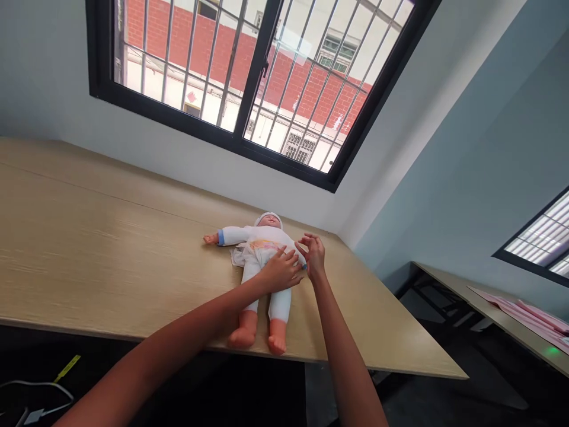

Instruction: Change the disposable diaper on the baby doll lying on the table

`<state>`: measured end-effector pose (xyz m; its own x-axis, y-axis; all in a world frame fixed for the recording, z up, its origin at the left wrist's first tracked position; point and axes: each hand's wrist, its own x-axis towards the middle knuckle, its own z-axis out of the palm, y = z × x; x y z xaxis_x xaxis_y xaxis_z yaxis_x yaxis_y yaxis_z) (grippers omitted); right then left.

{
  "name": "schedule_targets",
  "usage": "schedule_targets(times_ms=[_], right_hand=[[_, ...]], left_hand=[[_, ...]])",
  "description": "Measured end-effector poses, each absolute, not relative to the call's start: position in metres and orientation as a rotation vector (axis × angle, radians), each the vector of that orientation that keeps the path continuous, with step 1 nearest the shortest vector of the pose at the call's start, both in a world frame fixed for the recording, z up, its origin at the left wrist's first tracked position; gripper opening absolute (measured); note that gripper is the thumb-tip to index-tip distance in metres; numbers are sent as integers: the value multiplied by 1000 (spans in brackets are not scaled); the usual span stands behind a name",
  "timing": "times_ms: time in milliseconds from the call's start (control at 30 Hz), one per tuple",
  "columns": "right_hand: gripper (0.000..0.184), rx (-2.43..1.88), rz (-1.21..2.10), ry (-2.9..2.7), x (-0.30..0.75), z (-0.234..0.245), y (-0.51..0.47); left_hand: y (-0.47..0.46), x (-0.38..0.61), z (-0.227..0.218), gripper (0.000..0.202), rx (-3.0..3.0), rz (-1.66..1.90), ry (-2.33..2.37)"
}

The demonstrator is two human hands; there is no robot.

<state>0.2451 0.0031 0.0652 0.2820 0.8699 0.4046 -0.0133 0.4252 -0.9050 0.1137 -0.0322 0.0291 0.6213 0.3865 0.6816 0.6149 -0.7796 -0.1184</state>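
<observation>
Head view shows the doll (262, 246) face up on the table (111, 249), right of centre, head (269, 220) towards the far wall (178, 154), feet (277, 338) by the near edge. My left hand (282, 271) reaches across its middle; my right hand (315, 256), fingers bent, is at its right-side sleeve (301, 259). I cannot tell whether either grasps anything.

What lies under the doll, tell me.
The doll lies on the tabletop, which shows around its body. Sheer fabric juts out beside its hip. Whatever its back covers cannot be seen.
</observation>
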Motion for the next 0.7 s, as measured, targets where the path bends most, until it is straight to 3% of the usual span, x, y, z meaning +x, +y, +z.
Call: schedule_targets(times_ms=[133, 400, 600, 700], right_hand=[[24, -1179, 421, -964, 261, 24, 0], [25, -1371, 277, -1013, 279, -16, 1], [27, -1449, 149, -1106, 279, -19, 10], [28, -1454, 110, -1185, 274, -18, 9]], left_hand=[[-33, 108, 25, 47, -2432, -998, -1007], [-34, 105, 22, 44, -2509, -1061, -1028], [-11, 66, 37, 39, -2496, -1613, -1210], [8, 15, 36, 38, -2362, -1695, -1473]])
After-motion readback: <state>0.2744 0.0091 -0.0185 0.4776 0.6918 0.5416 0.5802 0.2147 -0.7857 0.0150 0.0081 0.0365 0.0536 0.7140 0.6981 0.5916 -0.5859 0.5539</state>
